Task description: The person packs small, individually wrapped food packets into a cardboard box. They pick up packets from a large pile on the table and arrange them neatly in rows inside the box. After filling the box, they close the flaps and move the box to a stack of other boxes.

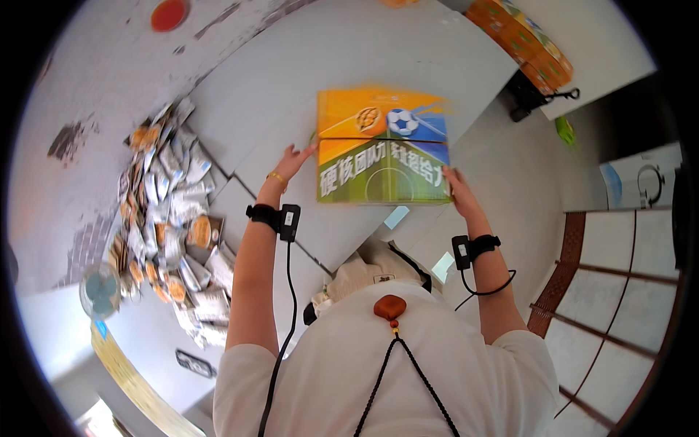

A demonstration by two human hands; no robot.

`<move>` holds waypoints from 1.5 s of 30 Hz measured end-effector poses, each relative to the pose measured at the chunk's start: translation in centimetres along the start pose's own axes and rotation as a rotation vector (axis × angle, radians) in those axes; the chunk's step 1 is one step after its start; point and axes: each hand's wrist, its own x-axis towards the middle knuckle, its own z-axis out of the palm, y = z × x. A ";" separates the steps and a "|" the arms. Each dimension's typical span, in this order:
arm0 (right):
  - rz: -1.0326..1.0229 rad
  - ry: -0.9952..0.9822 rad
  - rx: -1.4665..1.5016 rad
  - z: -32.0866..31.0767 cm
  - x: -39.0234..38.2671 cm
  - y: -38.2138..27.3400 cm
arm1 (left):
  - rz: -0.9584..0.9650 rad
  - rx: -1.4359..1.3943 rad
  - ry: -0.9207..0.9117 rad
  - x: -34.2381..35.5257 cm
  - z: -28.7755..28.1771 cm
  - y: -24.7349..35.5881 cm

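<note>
A printed cardboard carton in yellow, blue and green, with a walnut and a football pictured on it, is between my hands. A seam runs across its upper face, and its far edge is smeared by motion. My left hand is against the carton's left side, thumb and fingers partly apart. At the near right corner, my right hand grips the carton, its fingers partly hidden behind the side. The carton is over the grey table, with its right part reaching past the table's edge.
Several small packets are heaped on the left. Beside them are a round clear-lidded tub and a phone-like black object. Orange cartons stand at the far right. A pale slip lies below the carton.
</note>
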 end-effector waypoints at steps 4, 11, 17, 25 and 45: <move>0.180 -0.555 0.404 -1.1 1.5 0.1 | 0.034 -0.530 -0.456 2.9 1.8 -1.1; 0.096 -0.589 0.227 -3.2 5.2 2.9 | -0.091 -1.123 -0.334 -1.1 5.1 2.8; 0.028 -0.547 0.184 -4.0 3.5 1.4 | -0.062 -0.680 -0.189 -1.3 6.8 6.5; -0.009 -0.736 0.132 -13.9 11.8 -0.1 | 0.072 -0.633 -0.078 -2.2 15.2 8.0; -0.004 -0.768 0.140 -39.7 44.0 -15.3 | 0.204 -0.746 0.089 14.8 44.9 32.2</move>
